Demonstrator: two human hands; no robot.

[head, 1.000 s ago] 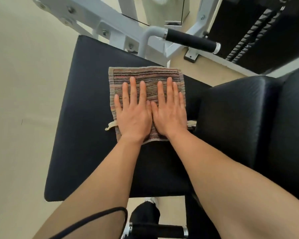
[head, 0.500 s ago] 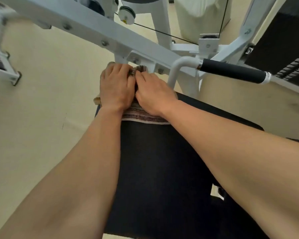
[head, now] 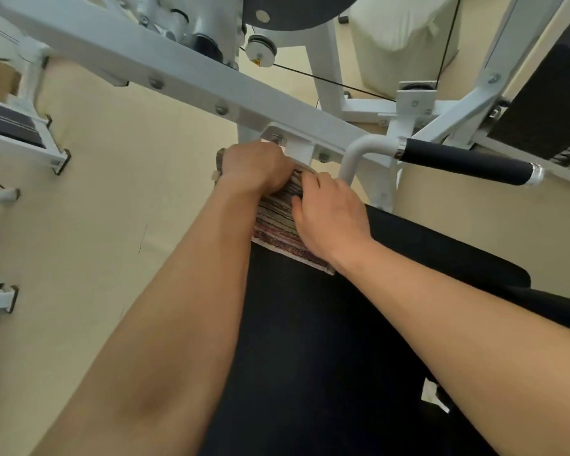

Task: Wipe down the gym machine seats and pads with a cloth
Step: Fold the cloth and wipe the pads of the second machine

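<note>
A striped cloth (head: 278, 222) is pressed onto the far end of a black seat pad (head: 326, 340) at frame centre. It is covered by the left hand (head: 255, 169), curled over the edge, and the right hand (head: 329, 218). A white frame bar (head: 178, 77) is seen above, a black handle grip (head: 464, 162) at the right.

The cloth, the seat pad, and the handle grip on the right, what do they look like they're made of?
Cloth: woven fabric, probably cotton, going by its multicoloured stripes and soft bunching. Seat pad: black vinyl or faux leather over padding, judging by the smooth, faintly sheened surface. Handle grip: matte black rubber or foam with a shiny metal end cap.
</note>
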